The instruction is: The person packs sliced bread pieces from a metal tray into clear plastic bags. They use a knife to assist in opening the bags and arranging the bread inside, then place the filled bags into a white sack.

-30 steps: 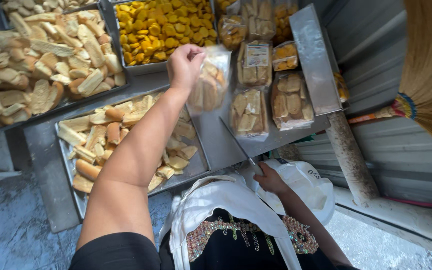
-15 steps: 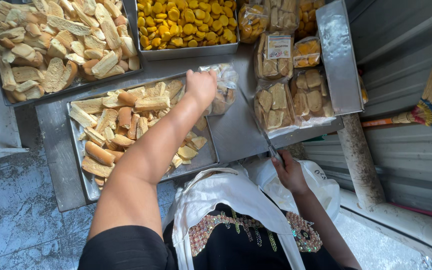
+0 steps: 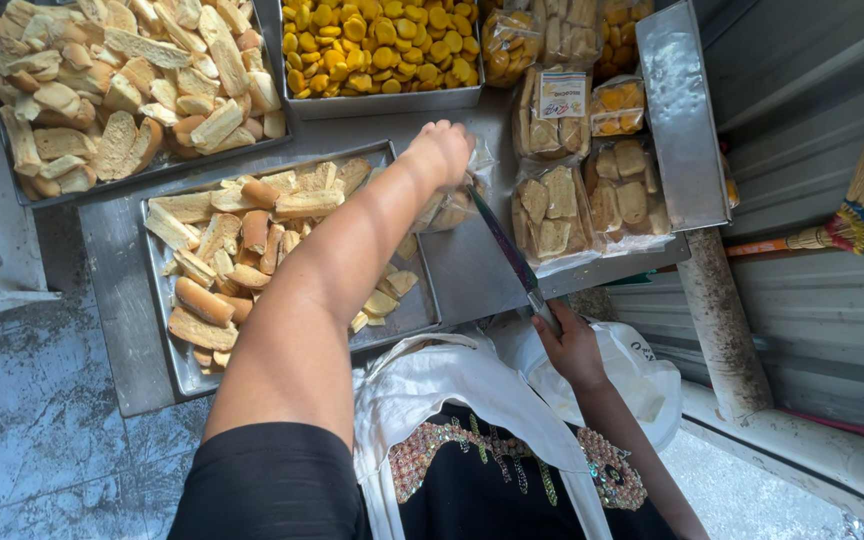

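A steel table point(image 3: 472, 270) carries trays of bread pieces point(image 3: 252, 250) and yellow biscuits point(image 3: 382, 45), with sealed packets point(image 3: 577, 195) to the right; the left hand point(image 3: 442, 155) reaches across it, fingers curled tight around a clear bag of bread point(image 3: 452, 205) just beside the nearest tray. The right hand point(image 3: 572, 350), fingers wrapped around the handle, holds a long knife point(image 3: 507, 250), its tip at the bag.

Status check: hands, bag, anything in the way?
Left hand grips clear plastic bag of biscuits. Right hand holds long metal knife, tip at bag. Metal tray of bread pieces alongside.
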